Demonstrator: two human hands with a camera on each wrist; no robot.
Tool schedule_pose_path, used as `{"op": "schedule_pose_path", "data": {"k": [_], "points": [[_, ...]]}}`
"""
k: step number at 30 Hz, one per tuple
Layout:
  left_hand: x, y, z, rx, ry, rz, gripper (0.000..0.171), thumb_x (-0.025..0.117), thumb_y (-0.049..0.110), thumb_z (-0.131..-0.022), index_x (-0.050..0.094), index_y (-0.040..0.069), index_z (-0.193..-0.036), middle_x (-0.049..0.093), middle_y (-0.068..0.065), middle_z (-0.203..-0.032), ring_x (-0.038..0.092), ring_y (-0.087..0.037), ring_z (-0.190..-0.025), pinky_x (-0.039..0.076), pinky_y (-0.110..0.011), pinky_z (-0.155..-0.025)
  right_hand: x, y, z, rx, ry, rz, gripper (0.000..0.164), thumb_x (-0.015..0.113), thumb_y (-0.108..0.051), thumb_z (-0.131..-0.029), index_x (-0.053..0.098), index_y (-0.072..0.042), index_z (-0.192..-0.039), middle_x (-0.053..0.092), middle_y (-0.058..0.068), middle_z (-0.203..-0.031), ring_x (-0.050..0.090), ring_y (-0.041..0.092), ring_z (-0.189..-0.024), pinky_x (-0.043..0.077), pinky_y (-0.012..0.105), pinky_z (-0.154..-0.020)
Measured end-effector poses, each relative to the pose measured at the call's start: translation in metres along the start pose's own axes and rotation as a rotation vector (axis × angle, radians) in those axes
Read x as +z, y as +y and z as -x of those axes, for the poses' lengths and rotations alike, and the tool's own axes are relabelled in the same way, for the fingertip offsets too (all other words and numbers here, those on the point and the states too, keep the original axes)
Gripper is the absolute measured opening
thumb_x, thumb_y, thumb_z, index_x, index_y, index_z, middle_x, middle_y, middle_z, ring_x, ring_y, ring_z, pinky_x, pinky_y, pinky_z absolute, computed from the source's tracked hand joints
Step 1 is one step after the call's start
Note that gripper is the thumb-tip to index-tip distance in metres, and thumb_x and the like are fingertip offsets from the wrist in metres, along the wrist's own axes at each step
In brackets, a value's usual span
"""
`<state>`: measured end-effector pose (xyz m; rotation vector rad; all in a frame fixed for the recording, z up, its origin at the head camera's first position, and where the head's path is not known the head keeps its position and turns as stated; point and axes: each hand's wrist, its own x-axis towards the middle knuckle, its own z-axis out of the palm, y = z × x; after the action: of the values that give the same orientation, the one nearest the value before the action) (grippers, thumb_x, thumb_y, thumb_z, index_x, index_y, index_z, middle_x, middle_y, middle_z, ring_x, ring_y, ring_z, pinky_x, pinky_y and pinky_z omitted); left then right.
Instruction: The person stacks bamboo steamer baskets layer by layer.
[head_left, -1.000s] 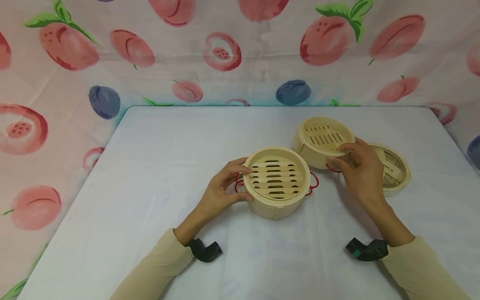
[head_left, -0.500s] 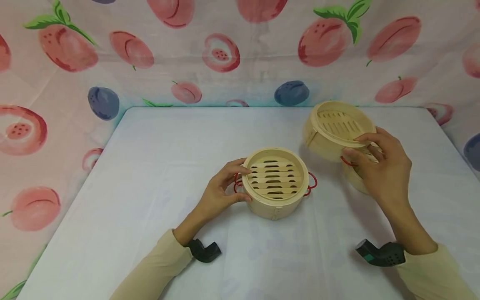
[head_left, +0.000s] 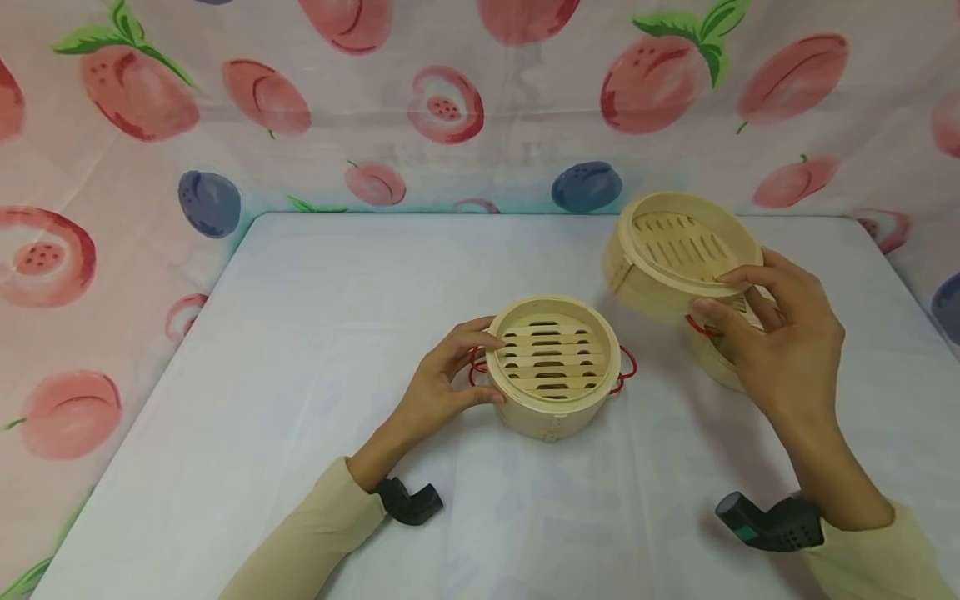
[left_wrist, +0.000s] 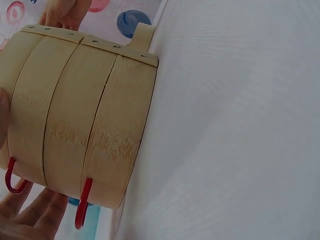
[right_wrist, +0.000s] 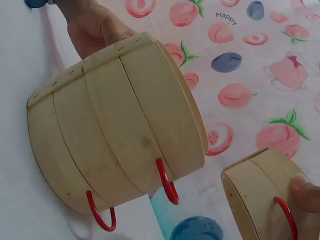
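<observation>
Two stacked bamboo steamer baskets point(head_left: 551, 417) with red handles stand mid-table. My left hand point(head_left: 442, 375) grips their left side, thumb on the wall and a finger over the upper rim. Fingers point(left_wrist: 37, 215) of this hand show below the baskets in the left wrist view. At the back right, my right hand point(head_left: 787, 342) holds another bamboo steamer basket point(head_left: 645, 287), slightly tilted and lifted off the table, its thumb outside near a red handle and fingers at the rim. Its thumb also presses that basket point(right_wrist: 260, 195) in the right wrist view.
A round bamboo steamer lid point(head_left: 723, 367) lies on the white table point(head_left: 360, 300), mostly hidden behind the raised basket and right hand. A fruit-printed cloth point(head_left: 517, 125) hangs behind the table. Black wrist devices point(head_left: 412, 504) sit at both sleeves.
My right hand has lifted the single basket from the table and carried it right and back, now covering much of the lid. The left hand and stacked baskets have stayed in place.
</observation>
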<state>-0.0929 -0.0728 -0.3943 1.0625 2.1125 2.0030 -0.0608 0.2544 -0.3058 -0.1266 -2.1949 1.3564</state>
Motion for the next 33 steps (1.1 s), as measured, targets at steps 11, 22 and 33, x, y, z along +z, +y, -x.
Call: {"op": "schedule_pose_path", "data": {"k": [11,22,33], "points": [[0.000,-0.003,0.000,0.001,0.000,0.001,0.056,0.081,0.006,-0.073,0.054,0.004,-0.122,0.042,-0.006,-0.143,0.036,-0.023,-0.134,0.035,-0.045,-0.106,0.010,-0.019,0.009,-0.115,-0.072,-0.099,0.040,0.079,0.017,-0.066,0.064,0.012,-0.103,0.050,0.010,-0.130,0.048,0.024,-0.122,0.045,0.025,-0.094],[0.001,-0.002,0.000,-0.009,-0.002,0.003,0.055,0.080,0.009,-0.074,0.055,0.005,-0.123,0.041,-0.005,-0.144,0.035,-0.022,-0.135,0.034,-0.045,-0.106,0.020,-0.026,0.020,-0.136,-0.146,-0.075,0.038,0.080,0.012,-0.067,0.064,0.010,-0.102,0.041,0.006,-0.126,0.045,0.025,-0.125,0.040,0.026,-0.100],[0.001,0.000,-0.001,0.013,0.007,0.002,0.055,0.079,0.013,-0.075,0.054,0.003,-0.122,0.042,-0.010,-0.142,0.036,-0.025,-0.134,0.034,-0.046,-0.106,0.026,-0.031,0.024,-0.156,-0.174,-0.022,0.035,0.083,0.009,-0.066,0.068,0.005,-0.097,0.043,0.012,-0.125,0.038,0.019,-0.125,0.037,0.028,-0.103]]}}
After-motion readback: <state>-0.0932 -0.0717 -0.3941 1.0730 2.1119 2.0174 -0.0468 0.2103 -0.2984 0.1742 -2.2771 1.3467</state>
